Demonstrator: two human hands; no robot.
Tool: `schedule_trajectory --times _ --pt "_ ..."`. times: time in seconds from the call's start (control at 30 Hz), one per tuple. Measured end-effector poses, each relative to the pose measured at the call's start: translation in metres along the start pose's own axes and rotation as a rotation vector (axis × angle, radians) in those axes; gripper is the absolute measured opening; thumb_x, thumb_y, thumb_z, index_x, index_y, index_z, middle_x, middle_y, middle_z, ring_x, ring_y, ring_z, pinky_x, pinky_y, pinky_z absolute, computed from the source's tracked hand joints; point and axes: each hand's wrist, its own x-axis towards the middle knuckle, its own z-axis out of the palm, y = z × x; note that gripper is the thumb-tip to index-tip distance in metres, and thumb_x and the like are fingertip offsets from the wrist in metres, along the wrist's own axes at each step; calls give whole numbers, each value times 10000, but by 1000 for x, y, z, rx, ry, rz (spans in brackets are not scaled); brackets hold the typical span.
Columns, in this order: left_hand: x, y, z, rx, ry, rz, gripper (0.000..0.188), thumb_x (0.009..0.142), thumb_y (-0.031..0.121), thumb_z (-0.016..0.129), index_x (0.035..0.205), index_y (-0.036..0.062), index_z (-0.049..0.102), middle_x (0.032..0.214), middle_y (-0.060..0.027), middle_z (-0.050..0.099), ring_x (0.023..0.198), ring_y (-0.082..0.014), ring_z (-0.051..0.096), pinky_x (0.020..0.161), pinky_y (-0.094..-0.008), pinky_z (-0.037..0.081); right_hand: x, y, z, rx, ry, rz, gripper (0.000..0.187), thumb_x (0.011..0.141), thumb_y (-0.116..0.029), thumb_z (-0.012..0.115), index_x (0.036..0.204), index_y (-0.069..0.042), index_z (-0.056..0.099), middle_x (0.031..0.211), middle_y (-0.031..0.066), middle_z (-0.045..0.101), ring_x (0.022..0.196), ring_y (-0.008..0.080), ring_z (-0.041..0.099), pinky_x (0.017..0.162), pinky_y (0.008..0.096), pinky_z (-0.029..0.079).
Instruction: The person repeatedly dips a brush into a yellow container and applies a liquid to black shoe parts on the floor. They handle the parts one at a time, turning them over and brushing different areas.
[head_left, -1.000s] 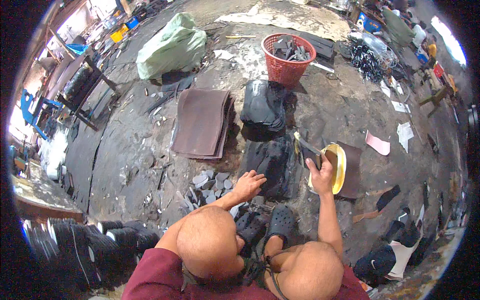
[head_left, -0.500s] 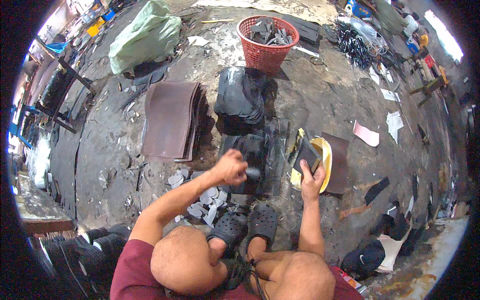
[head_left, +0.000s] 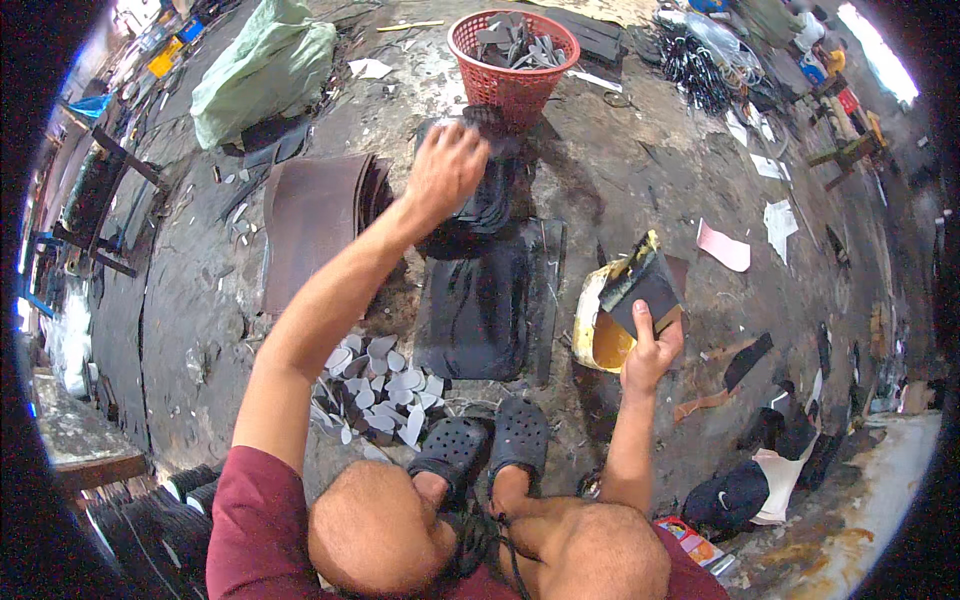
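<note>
My left hand point(head_left: 450, 168) reaches out over a stack of black sheets point(head_left: 482, 208) in front of me. Its fingers are curled and smeared by motion; what they hold, if anything, I cannot make out. My right hand point(head_left: 652, 352) grips a dark, flat, square spreader point(head_left: 640, 290) between thumb and fingers, with yellow paste along its far edge. The spreader is tilted over the rim of a white tub point(head_left: 588, 330) smeared inside with yellow paste. Between my hands and my feet lies a shiny black sheet point(head_left: 475, 320) on a dark board point(head_left: 545, 300).
A brown sheet stack point(head_left: 315, 235) lies at left, with small grey cut pieces point(head_left: 385, 390) nearer me. Beyond the black stack stands a red basket point(head_left: 510, 90) of dark scraps. A green sack point(head_left: 265, 75) is far left; a black cap point(head_left: 728, 500) lies near right.
My left hand has moved forward from above the black sheet to the black stack. My right hand has shifted slightly right and lifted the spreader's edge over the tub. The view has tilted a little.
</note>
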Motion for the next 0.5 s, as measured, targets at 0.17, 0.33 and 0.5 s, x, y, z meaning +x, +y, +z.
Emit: schedule_trajectory --times 0.17,0.33,0.5 --pt "-75 43 66 -72 -284 -238 150 811 175 650 917 90 714 1062 -91 637 1121 -290 537 946 -434 421 -3 -14 -1 17 -20 46 254 920 -129 726 1110 12 634 1084 67 661 988 165 584 897 324 452" --pt "-79 73 59 -344 -401 -684 267 730 188 801 965 129 688 1053 -91 643 1070 -322 558 885 -456 437 0 -7 -19 -212 81 -60 397 921 -126 701 1244 64 571 1185 129 639 1072 228 590 972 342 439" --pt "-151 131 -9 -744 -336 -513 308 763 151 775 1049 102 673 1123 -116 660 1111 -332 589 951 -456 460 18 1 -44 -253 111 38 488 855 -45 646 1305 102 527 1268 128 605 1127 217 567 1008 325 426"
